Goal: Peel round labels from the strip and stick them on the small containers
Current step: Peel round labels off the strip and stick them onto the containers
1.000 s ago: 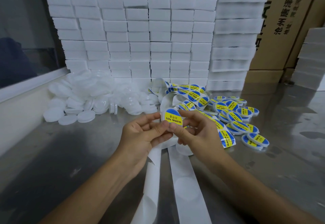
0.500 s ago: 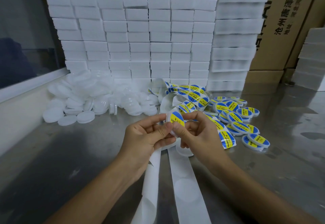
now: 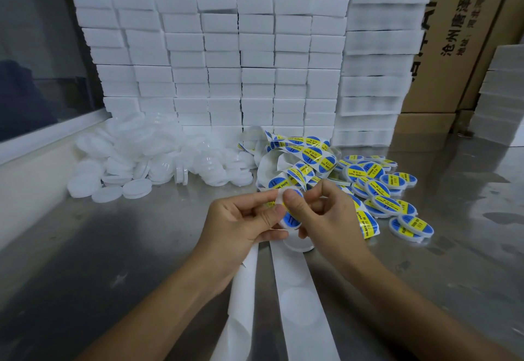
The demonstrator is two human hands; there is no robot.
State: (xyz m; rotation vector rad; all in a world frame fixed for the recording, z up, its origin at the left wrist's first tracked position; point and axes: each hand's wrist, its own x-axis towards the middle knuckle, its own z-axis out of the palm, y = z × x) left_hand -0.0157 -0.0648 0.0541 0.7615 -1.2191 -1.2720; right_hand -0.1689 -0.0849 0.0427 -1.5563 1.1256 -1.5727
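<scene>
Sticking step — my left hand (image 3: 241,224) and right hand (image 3: 323,213) pinched one labelled container (image 3: 289,218); next it belonged with the finished pile (image 3: 391,190) at two o'clock.

Dim cool overhead light, soft glare on steel table (image 3: 453,247) toward 3 o'clock, wide-angle bowing at edges, slightly soft focus throughout

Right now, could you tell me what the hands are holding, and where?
Both hands, left and right, hold one small container by its rim, thumbs pressing on its labelled face.
</scene>
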